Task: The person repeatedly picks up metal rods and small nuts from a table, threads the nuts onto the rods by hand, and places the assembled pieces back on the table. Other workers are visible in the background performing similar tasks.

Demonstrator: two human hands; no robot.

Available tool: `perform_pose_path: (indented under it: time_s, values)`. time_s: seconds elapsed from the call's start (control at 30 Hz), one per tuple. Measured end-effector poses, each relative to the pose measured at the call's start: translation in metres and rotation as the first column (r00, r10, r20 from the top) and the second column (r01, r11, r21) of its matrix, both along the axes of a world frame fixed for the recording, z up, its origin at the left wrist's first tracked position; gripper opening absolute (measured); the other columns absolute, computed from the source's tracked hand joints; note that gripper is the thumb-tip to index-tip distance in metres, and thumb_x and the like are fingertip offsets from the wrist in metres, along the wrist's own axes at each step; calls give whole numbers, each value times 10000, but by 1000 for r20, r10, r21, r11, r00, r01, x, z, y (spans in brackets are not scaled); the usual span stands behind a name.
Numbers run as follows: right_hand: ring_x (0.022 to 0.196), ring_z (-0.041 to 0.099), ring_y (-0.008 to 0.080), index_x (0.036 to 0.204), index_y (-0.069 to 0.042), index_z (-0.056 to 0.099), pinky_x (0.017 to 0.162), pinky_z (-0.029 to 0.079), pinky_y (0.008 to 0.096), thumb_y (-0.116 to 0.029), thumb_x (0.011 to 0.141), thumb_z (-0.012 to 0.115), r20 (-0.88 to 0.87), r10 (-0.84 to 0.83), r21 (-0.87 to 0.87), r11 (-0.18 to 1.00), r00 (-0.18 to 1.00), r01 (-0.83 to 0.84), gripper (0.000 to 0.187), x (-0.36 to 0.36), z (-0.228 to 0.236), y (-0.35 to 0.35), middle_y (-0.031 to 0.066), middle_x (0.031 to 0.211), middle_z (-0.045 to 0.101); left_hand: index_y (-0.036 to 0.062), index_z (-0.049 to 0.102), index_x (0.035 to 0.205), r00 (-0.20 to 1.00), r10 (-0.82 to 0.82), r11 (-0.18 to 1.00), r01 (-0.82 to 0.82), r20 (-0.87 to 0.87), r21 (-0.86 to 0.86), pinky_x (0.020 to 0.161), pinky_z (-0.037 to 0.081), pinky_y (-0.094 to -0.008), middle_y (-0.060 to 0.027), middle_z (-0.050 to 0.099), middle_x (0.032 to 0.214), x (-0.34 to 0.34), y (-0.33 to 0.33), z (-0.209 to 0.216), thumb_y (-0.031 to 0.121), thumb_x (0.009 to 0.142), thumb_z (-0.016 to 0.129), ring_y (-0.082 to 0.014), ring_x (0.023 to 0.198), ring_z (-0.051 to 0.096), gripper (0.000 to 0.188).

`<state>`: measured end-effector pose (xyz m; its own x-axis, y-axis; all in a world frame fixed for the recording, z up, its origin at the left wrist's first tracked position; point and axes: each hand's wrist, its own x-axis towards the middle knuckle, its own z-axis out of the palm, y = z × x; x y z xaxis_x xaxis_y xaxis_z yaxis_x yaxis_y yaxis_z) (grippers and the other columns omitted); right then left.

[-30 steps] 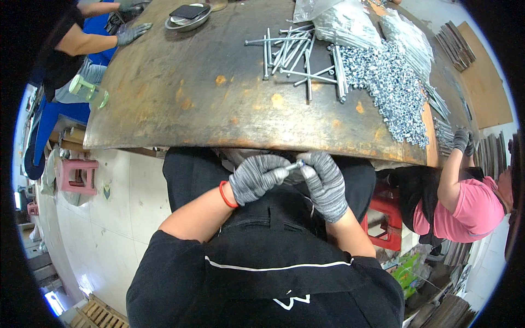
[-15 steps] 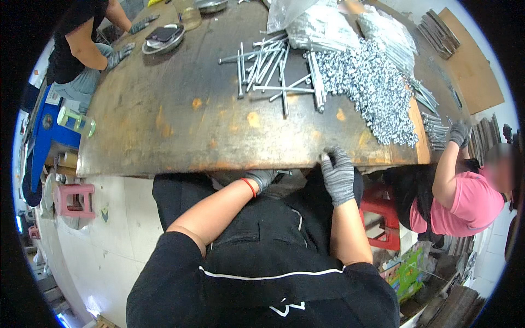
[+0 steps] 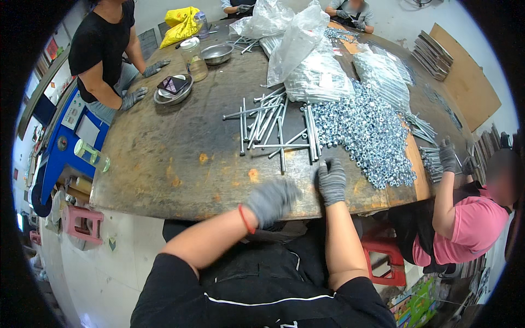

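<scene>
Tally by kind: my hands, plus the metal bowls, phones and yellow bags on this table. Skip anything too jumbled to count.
Hands: 2 (left hand, right hand)
Metal bowls: 2 (near bowl, far bowl)
Phone: 1
Yellow bag: 1
Total: 6
Skipped: nuts and bolts, heaped or overlapping.

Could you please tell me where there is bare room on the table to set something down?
The widest bare patch of tabletop is left of the loose bolts, between the bowl under the phone and the front edge. A narrower gap lies between the bolts and the left hand. It is crowded on the right, with heaped nuts and plastic bags.
</scene>
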<state>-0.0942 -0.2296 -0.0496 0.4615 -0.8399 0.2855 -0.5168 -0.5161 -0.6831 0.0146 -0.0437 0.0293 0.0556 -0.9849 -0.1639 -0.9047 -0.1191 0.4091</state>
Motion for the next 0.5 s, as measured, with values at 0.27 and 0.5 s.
perform_pose_path:
  time_s: [0.27,0.5]
  values:
    - [965,573,302,1006,6,567,839,452,377,-185,789,613,451,33,41,998,892,-58,292,3,-7,-8,175,995,599,196,665,988,826,-31,967,167,563,-193,913,436,-349,-36,603,1101,90,-70,-33,214,787,575,-224,1034,557,222]
    - [783,563,186,964,17,601,741,462,326,-170,846,607,485,103,168,964,868,-208,222,6,-28,-13,108,847,611,67,597,1062,610,13,355,-744,-792,-567,794,476,-263,-38,647,948,104,-44,16,69,901,554,-117,912,595,167]
